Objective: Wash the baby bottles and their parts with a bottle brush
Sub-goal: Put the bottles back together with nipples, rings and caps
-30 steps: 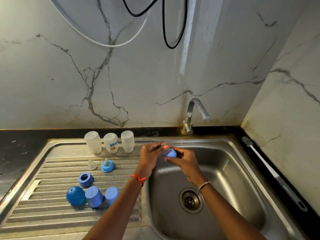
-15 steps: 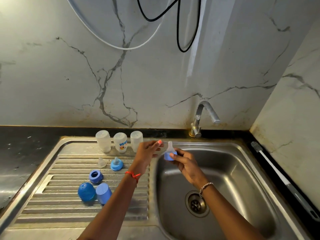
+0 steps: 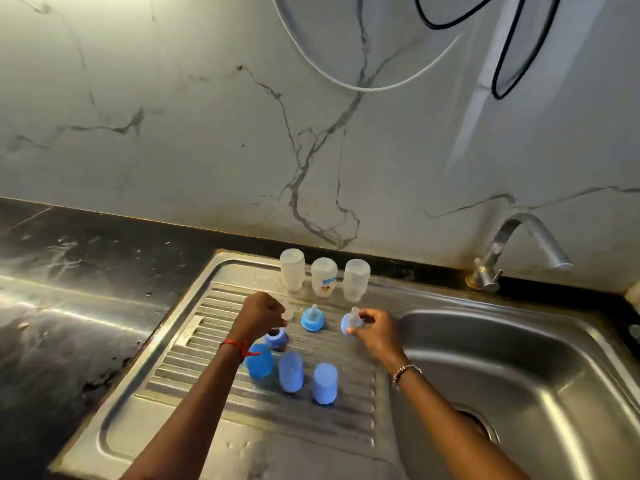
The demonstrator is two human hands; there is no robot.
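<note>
Three clear bottles (image 3: 323, 277) stand upside down at the back of the steel drainboard (image 3: 194, 344). My right hand (image 3: 375, 329) pinches a blue collar with a clear nipple (image 3: 349, 323) just above the drainboard, right of a second collar with nipple (image 3: 313, 318). My left hand (image 3: 259, 317) has curled fingers closed on a loose clear nipple (image 3: 289, 310). A blue ring (image 3: 277, 339) lies just below that hand. Three blue caps (image 3: 291, 371) stand in a row nearer to me. No brush is in view.
The sink basin (image 3: 519, 358) lies to the right, with its drain (image 3: 481, 424) partly behind my right forearm. A steel tap (image 3: 519, 247) stands at the back. Black counter (image 3: 69, 271) runs to the left. Cables hang on the marble wall.
Both hands moved left from above the basin to the drainboard. The right hand carried the collar with nipple along. The left hand closed on the loose clear nipple. The view swung left.
</note>
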